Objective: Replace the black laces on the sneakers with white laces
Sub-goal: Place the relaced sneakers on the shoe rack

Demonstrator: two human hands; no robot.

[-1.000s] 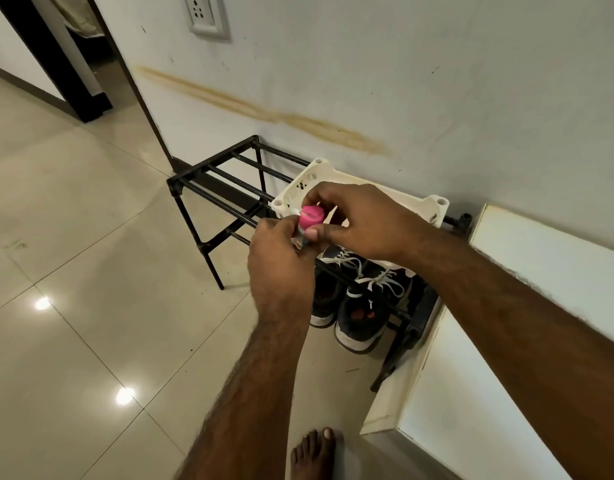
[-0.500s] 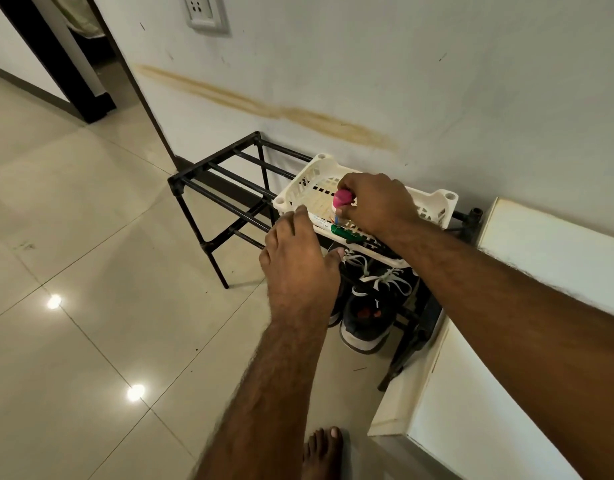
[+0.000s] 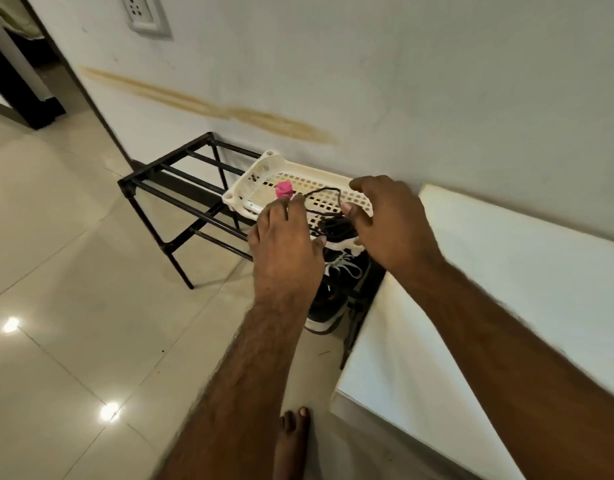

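A bundle of black laces [image 3: 336, 227] lies in the white plastic basket [image 3: 264, 168] on top of the rack, with one loop arching up toward my right thumb. My right hand [image 3: 392, 220] hovers over the basket's right side with fingers spread and relaxed, thumb tip at the lace. My left hand [image 3: 284, 244] reaches over the near rim, fingers straight, its tips next to a pink-capped item [image 3: 284, 189] lying in the basket. Below the basket, dark sneakers [image 3: 324, 306] with white laces [image 3: 343, 266] stand on the lower shelf, partly hidden by my left hand.
The black metal shoe rack [image 3: 181, 174] stands against the wall. A white slab-topped unit [image 3: 506, 289] flanks it on the right. My bare foot [image 3: 291, 441] is on the tiled floor [image 3: 73, 271]. A wall socket [image 3: 144, 12] and a doorway are upper left.
The pink-capped item left my right hand and now lies in the basket. My right hand moved right and opened; the black laces now show between my hands.
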